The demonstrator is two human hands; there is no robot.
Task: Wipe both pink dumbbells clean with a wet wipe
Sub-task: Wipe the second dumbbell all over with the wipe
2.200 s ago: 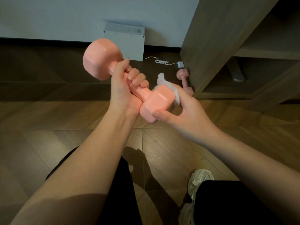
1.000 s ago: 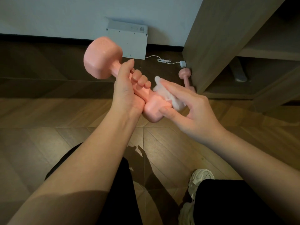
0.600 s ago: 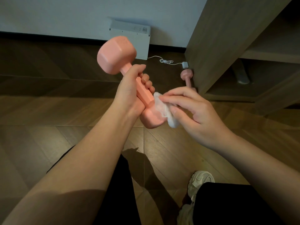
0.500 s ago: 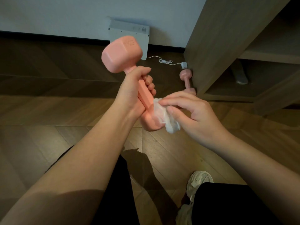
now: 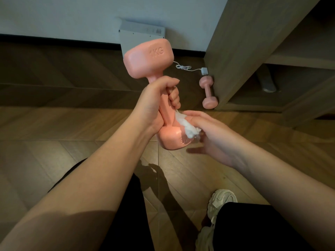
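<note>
Gripping the handle of a pink dumbbell (image 5: 148, 58) w/ the left hand (image 5: 154, 104), a person is holding it nearly upright at ctr frame. Its top head is sitting high near the wall (image 5: 72, 13) and tipping a bit left, w/ raised "KG" lettering showing on its face, and the lower head is hanging just below mid-frame. The left fingers (image 5: 175, 98) are curling tight round the handle, the thumb lying across the top of them. The right hand (image 5: 215, 138), right of ctr, is pressing a crumpled white wet wipe (image 5: 187, 125) against the right side of the lower head, just under the left hand. Its fingers (image 5: 196, 117) are lying fairly straight and close together over the wipe, the thumb spreading apart below and not touching it. A second pink dumbbell (image 5: 208, 93) is lying on the wooden floor (image 5: 54, 124) at upper right of ctr, right up against the base of a wooden cabinet (image 5: 244, 42) and well apart from both hands. A white box (image 5: 141, 35) is leaning on the wall behind the top head, w/ a white cable (image 5: 183, 67) running to a small white plug (image 5: 204, 71) by the cabinet corner. Along the bottom edge, black trousers (image 5: 253, 227) and a pale sneaker (image 5: 219, 200) are showing at lower right.
</note>
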